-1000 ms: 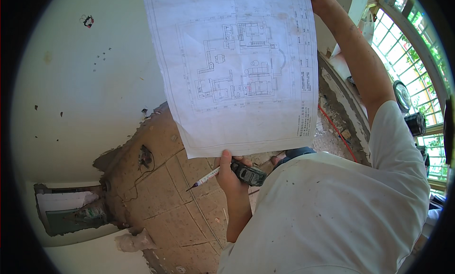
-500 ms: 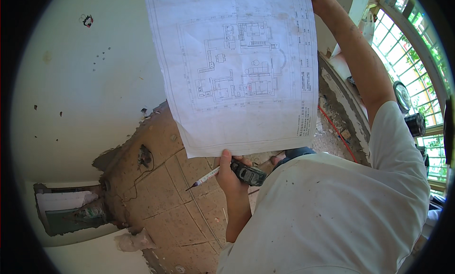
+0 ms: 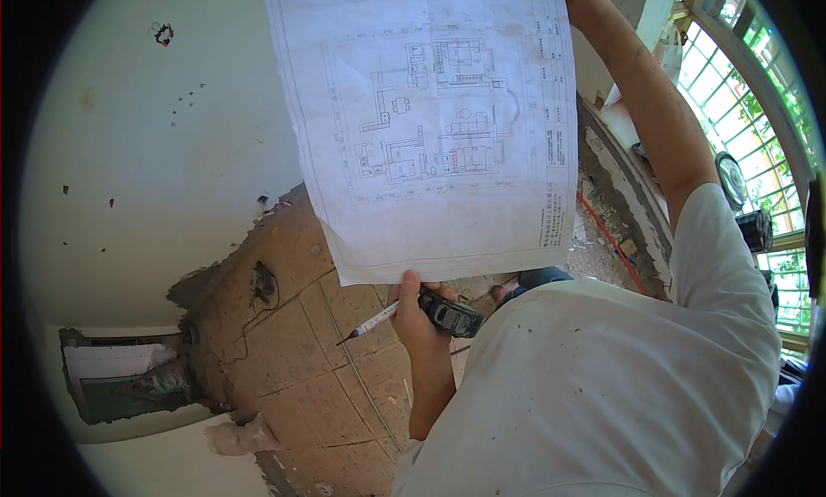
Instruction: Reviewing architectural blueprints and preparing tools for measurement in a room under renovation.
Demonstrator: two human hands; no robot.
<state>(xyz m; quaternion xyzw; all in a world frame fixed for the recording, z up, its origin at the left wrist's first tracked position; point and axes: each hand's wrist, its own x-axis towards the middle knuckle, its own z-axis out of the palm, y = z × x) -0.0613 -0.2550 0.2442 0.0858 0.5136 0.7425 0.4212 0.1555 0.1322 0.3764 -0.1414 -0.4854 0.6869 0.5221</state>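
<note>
A large white floor plan sheet [image 3: 370, 230] is held up before me, its printed room layout facing me. My left hand [image 3: 419, 321] pinches its lower edge, thumb in front. In that same hand are a white pen [image 3: 376, 320] with a dark tip, pointing down to the left, and a black hand-held device [image 3: 453, 314] whose exact kind I cannot make out. At the top edge of the view, my right hand [image 3: 582, 0] grips the sheet's upper right side; its fingers are mostly hidden or cut off.
A tiled, dusty floor [image 3: 318, 402] carries a dark cable [image 3: 249, 325] and a thin pipe [image 3: 366, 398]. Rubble and a red hose [image 3: 609, 240] lie by the right wall. Barred windows [image 3: 731, 110] stand at right; a wall opening [image 3: 125, 381] is at lower left.
</note>
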